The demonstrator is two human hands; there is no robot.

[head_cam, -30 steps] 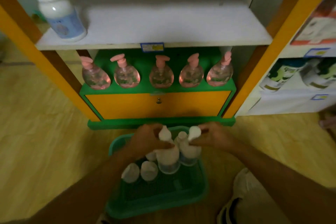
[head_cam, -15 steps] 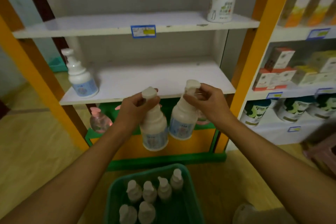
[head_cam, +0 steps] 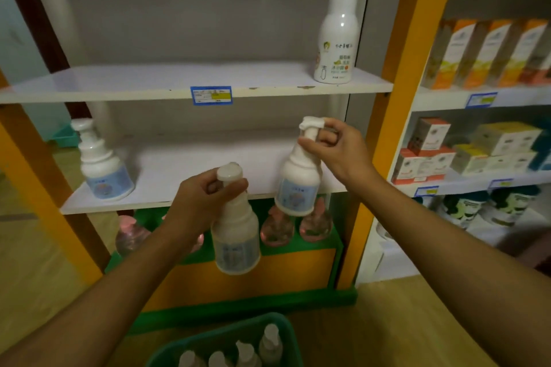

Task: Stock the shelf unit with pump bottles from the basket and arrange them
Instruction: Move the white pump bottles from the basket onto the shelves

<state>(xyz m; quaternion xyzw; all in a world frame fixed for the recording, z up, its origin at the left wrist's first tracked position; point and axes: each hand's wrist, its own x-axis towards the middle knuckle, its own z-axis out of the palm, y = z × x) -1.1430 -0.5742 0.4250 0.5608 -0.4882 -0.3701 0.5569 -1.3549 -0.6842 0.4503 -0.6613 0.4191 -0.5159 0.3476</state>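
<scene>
This is a shop. Open shelves point(head_cam: 190, 83) carry blue price tags point(head_cam: 211, 95) on their front edges, and the next bay holds rows of matching boxed goods point(head_cam: 489, 53). A green basket point(head_cam: 226, 340) of identical bottles point(head_cam: 269, 340) sits on the floor point(head_cam: 387, 322) below.

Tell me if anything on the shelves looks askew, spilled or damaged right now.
No spills or tipped stock. The bottle on the middle shelf and the tall bottle above stand upright. The only flaw is small chips along the upper shelf's front edge. Both carried bottles, left and right, hang tilted.
</scene>
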